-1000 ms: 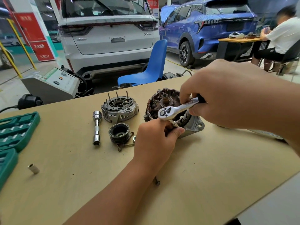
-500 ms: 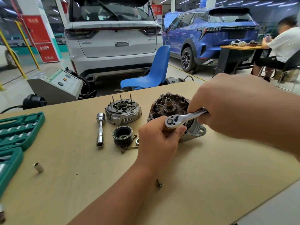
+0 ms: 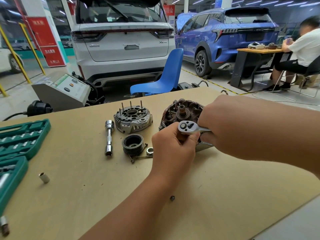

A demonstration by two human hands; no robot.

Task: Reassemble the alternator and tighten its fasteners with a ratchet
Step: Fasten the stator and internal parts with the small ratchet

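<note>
Fingers (image 3: 204,118) of the right hand (image 3: 230,125) curled round the ratchet (image 3: 187,127) handle; left hand (image 3: 173,146) pinched beneath its head, likely steadying a socket on a fastener, though that was hidden. Alternator body (image 3: 180,113) sat on the surface (image 3: 225,196) under the tool, windings up. Rear cover (image 3: 133,118), pulley (image 3: 132,144) and nut (image 3: 149,151) lay just left, apart, probably staged for fitting. Green socket case (image 3: 22,135) at far left held rows of sockets.
</note>
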